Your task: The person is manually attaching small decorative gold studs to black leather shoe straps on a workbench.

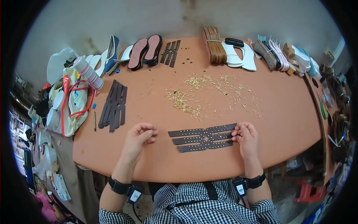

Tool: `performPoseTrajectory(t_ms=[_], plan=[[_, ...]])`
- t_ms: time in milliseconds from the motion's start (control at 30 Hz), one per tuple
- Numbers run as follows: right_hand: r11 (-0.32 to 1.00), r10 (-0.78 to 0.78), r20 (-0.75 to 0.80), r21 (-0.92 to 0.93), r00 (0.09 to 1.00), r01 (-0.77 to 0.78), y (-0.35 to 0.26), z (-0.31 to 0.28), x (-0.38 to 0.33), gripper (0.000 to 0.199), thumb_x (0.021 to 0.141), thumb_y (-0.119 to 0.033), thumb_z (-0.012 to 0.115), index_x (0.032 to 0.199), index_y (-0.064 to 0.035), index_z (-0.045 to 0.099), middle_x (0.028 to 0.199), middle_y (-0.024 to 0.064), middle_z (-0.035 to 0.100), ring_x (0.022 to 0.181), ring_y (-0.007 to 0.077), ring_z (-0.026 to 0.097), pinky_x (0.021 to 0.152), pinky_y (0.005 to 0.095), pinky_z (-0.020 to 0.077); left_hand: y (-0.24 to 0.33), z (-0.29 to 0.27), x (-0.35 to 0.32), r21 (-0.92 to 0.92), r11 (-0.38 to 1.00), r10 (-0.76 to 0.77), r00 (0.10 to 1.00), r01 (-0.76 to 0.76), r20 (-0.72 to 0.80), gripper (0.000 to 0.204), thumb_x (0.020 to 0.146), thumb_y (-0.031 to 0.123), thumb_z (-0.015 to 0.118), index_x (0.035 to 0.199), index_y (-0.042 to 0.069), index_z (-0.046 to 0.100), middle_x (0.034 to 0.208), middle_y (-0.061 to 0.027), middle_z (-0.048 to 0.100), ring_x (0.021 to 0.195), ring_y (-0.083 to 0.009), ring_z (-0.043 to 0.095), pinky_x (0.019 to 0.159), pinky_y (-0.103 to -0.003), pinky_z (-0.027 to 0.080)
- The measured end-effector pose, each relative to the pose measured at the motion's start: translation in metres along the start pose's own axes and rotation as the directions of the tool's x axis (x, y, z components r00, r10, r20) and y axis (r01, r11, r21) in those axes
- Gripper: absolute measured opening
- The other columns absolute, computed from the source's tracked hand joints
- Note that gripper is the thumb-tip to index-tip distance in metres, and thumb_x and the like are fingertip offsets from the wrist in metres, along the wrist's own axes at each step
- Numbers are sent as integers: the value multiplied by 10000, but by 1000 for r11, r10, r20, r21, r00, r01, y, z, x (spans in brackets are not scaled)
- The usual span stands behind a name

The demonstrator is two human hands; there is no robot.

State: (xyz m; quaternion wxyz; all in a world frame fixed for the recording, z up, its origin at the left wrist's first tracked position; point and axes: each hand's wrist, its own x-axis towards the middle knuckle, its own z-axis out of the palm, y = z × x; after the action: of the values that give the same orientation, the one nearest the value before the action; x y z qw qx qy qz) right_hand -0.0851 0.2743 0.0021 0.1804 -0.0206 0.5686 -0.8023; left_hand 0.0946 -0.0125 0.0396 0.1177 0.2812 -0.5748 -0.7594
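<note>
Looking down on an orange tabletop (156,160), both hands resting on it near the front edge. Right hand (247,137) at the right end of a dark strap piece (203,137), fingertips pinched on the tips of its studded strips. Strap piece lying flat, three strips to each side joined at a crossed middle, spread between the two hands. Left hand (140,136) just left of it, not touching, fingers curled in loosely, thumb against the fingertips; cannot tell whether anything small sits between them. Black bands with small units on both wrists, checked shirt at the bottom edge.

Beyond the strap piece, a scatter of tiny gold studs (209,93) across the middle of the tabletop, thickest in a streak just past the hands. Off to the left, a stack of dark strap pieces (115,105) lying well apart from the hands. Along the far edge, pink insoles (145,51), more dark strips (170,53), a bundle of brown soles (214,45), white cut-outs (238,56). At the left edge, white bags with red handles (72,100).
</note>
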Motion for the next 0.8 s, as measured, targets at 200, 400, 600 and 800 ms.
performPoseTrajectory(t_ms=[200, 400, 600, 800], plan=[[1000, 8, -13, -23, 1000, -8, 4, -1, 2, 132, 966, -127, 453, 912, -35, 530, 812, 42, 570, 638, 96, 577, 549, 226, 505, -31, 59, -46, 615, 621, 149, 844, -486, 516, 224, 809, 124, 688, 995, 27, 609, 873, -77, 635, 759, -175, 627, 648, -294, 518], [1000, 0, -6, -22, 1000, 0, 4, 1, 0, 141, 967, -137, 454, 907, -34, 529, 737, 46, 577, 616, 95, 574, 543, 215, 496, -43, 97, -38, 693, 190, 19, 708, -695, 705, 208, 811, 234, 637, 882, 56, 557, 823, -103, 538, 767, -311, 588, 640, -414, 490], [1000, 4, -19, -18, 1000, -5, 1, 2, -3, 129, 963, -131, 462, 908, -37, 532, 736, 41, 578, 616, 91, 577, 552, 214, 500, -36, 99, -31, 662, 227, -18, 676, -714, 736, 207, 827, 241, 616, 842, 60, 516, 812, -103, 523, 762, -313, 588, 622, -423, 483], [1000, 19, -1, -16, 1000, -19, 3, 2, -4, 119, 958, -130, 472, 903, -45, 534, 733, 32, 586, 600, 89, 581, 559, 217, 503, -47, 95, -32, 659, 182, 68, 678, -730, 732, 178, 836, 224, 603, 845, 63, 527, 825, -93, 529, 771, -294, 587, 628, -403, 490]])
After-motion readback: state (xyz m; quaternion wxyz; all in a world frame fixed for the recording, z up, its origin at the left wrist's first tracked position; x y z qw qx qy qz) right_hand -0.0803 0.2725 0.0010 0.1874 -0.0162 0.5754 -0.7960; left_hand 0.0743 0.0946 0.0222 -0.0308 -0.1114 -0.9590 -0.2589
